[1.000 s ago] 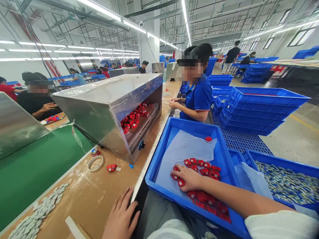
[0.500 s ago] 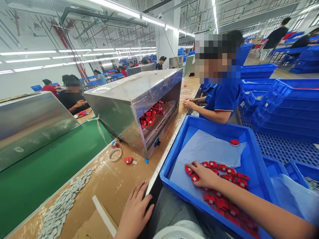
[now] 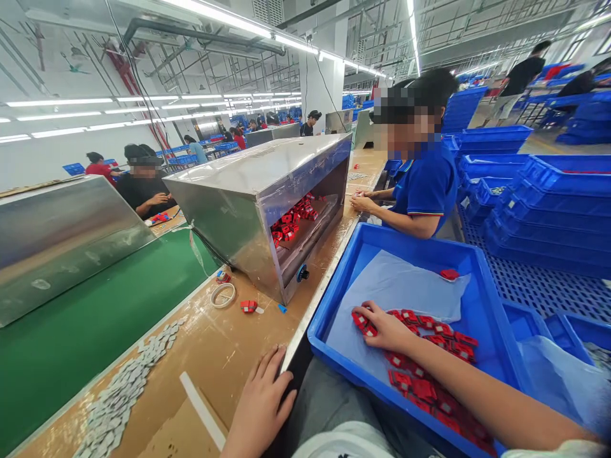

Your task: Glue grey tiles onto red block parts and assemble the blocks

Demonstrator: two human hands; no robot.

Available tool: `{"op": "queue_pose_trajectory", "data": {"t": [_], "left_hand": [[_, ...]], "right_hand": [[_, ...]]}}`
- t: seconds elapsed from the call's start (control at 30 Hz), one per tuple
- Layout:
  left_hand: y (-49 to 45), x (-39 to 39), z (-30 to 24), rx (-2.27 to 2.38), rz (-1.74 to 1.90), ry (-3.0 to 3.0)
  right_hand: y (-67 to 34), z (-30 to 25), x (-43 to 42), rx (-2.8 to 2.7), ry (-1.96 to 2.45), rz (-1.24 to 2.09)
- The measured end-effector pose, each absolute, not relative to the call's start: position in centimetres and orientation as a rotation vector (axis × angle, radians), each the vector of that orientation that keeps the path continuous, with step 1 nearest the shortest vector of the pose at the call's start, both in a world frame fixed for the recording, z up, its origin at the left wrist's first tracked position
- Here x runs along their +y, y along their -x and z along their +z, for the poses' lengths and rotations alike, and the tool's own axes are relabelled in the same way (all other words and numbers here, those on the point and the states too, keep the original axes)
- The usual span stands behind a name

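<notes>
My right hand [image 3: 389,334] curls over small red parts [image 3: 360,322] in the blue tray [image 3: 415,240], lower right; I can't tell whether it pinches any. My left hand [image 3: 261,397] spreads on the desk [image 3: 224,343], lower centre. Light fingers should avoid scattering.

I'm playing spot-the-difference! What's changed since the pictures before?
Since the first picture, the view turned left, so things appear farther right. The right hand and the red pieces under it slid slightly toward the left side of the blue tray. The left hand stayed on the table; the lone red piece stayed put.
</notes>
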State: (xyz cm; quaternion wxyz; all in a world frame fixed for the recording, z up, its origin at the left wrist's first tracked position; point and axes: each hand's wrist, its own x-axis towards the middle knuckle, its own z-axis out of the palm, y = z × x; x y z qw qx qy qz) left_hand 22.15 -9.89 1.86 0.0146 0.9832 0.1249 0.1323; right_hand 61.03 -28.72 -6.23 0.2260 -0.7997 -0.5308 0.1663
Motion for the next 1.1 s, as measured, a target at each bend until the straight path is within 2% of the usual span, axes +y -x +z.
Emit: {"op": "queue_pose_trajectory", "data": {"t": [0.13, 0.23, 0.37, 0.47, 0.57, 0.67, 0.8, 0.87, 0.97, 1.03, 1.1], "left_hand": [[-22.2, -9.8, 2.1, 0.364, 0.401, -3.056], [-22.3, -9.6, 2.3, 0.353, 0.404, -3.054], [-22.5, -9.3, 2.4, 0.348, 0.416, -3.063], [-22.5, -9.1, 2.4, 0.339, 0.420, -3.066], [-22.4, -8.9, 2.4, 0.325, 0.430, -3.083], [-22.3, -8.9, 2.4, 0.320, 0.444, -3.110], [-22.4, -9.1, 2.4, 0.311, 0.442, -3.114], [-22.4, -9.1, 2.3, 0.290, 0.457, -3.114], [-22.5, -8.4, 1.9, 0.242, 0.533, -3.130], [-22.7, -7.8, 1.5, 0.174, 0.603, -3.153], [-22.9, -7.1, 1.3, 0.090, 0.654, -3.184]], "right_hand": [[-63.1, -5.9, -26.7, -1.089, 1.891, 0.433], [-63.3, -2.2, -22.2, -0.977, 1.692, 0.427], [-62.2, 6.0, -12.9, -1.340, 1.541, 0.060], [-61.2, 11.0, -5.5, -1.577, 1.659, -0.060], [-59.9, 13.3, -0.3, -2.001, 1.705, -0.139], [-58.7, 12.8, 1.1, -2.309, 1.555, -0.153], [-60.5, 9.5, -3.8, -2.113, 1.398, -0.188], [-63.6, 7.5, -8.6, -1.991, 1.497, -0.191], [-69.9, 4.5, -17.9, -1.710, 2.086, -0.064], [-73.8, 2.8, -24.5, -1.319, 2.536, 0.012], [-76.9, 1.4, -30.4, -0.969, 2.791, 0.031]]}}
